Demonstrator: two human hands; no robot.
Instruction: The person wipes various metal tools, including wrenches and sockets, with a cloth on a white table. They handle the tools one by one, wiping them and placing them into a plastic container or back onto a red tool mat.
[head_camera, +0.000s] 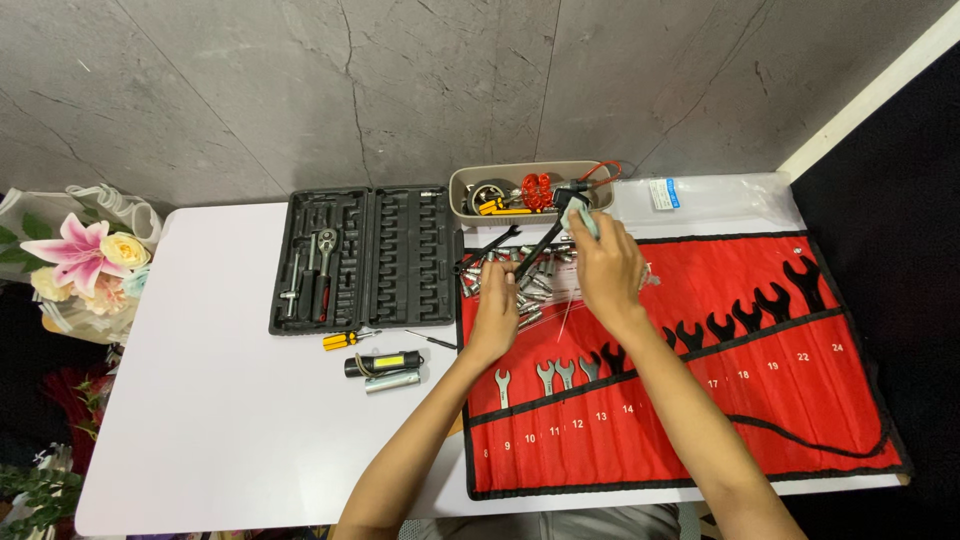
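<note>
My left hand (495, 308) grips the lower end of a long black wrench (538, 243) that slants up to the right. My right hand (604, 262) is closed on a pale blue-green cloth (580, 217) pressed against the wrench's upper end. Both hands hover over a pile of several loose silver sockets (525, 275) on the top left corner of a red tool roll (680, 390). The roll holds several silver and black wrenches (745, 315) in its pockets.
An open black socket case (365, 258) with a ratchet lies left of the roll. A beige tray (470, 205) of small tools stands at the back. A screwdriver (345, 340), a black flashlight (383, 362) and a clear plastic bag (700, 195) lie on the white table (220, 400). Flowers (85, 260) stand at far left.
</note>
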